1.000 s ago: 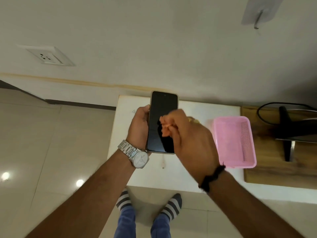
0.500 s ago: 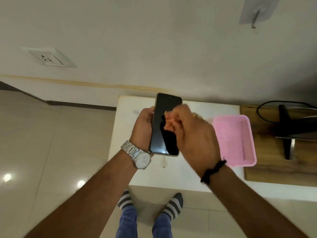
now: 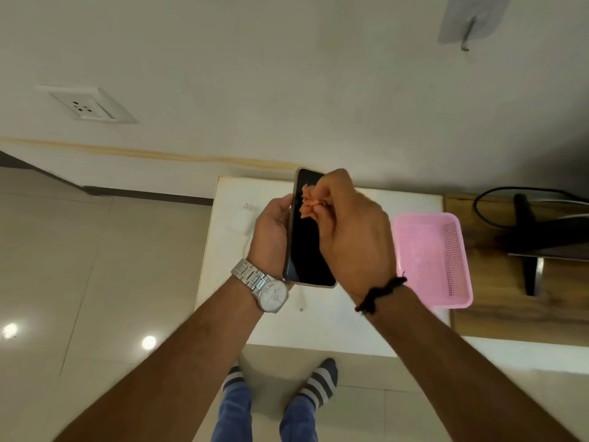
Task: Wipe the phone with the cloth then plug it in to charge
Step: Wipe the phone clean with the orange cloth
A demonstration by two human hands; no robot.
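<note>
My left hand point(image 3: 271, 228) grips a black phone point(image 3: 307, 250) by its left edge, screen up, above the white table point(image 3: 334, 323). My right hand point(image 3: 353, 237) pinches a small bunched orange cloth point(image 3: 310, 204) against the upper part of the screen. A white charger plug point(image 3: 240, 218) with two pins lies on the table just left of my left hand. Its white cable end point(image 3: 301, 303) shows below the phone. The rest of the cable is hidden by my hands.
A pink plastic basket point(image 3: 430, 260) stands on the table right of my right hand. A wall socket point(image 3: 90, 106) sits far left on the wall. A wooden surface point(image 3: 510, 301) with a black stand point(image 3: 526, 244) and cable lies at the right.
My right hand has slid the orange cloth up the screen from the middle toward the top. The phone has tilted a little to the right in my left hand.
</note>
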